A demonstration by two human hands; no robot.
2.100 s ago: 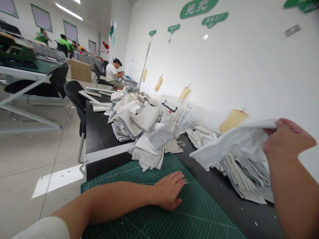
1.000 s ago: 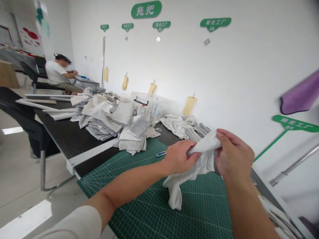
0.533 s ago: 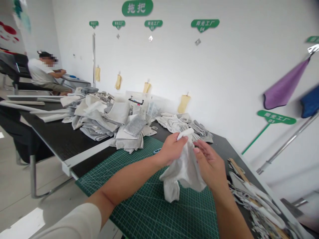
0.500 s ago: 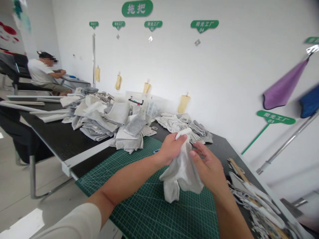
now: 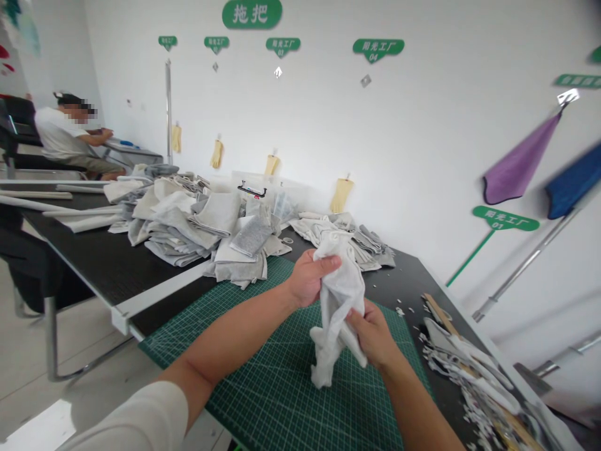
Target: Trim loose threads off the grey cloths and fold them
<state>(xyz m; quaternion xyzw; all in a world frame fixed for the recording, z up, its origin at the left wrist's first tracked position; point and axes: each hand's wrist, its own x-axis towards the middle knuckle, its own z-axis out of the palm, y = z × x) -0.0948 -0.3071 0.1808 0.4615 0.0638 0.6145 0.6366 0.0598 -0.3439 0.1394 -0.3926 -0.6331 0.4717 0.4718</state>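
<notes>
A crumpled whitish-grey piece of cloth (image 5: 339,288) hangs from both hands above the green cutting mat (image 5: 253,351). My left hand (image 5: 310,275) is closed on its upper left edge, thumb lying across the front. Lower down, my right hand (image 5: 370,331) grips the cloth's right side between thumb and fingers. The cloth's loose lower ends dangle over the mat. Some of the fingers are hidden behind the fabric.
A large pile of folded grey cloths (image 5: 188,219) lies at the left back, a smaller cloth heap (image 5: 323,228) behind my hands. Fabric scraps and a wooden strip (image 5: 439,311) lie at right. A co-worker (image 5: 70,134) sits far left. Yellow gloves (image 5: 342,194) hang on the wall.
My right hand has moved down and taken hold of the cloth's right side. The cloth is now drawn narrower between the hands. The view has shifted slightly to the right.
</notes>
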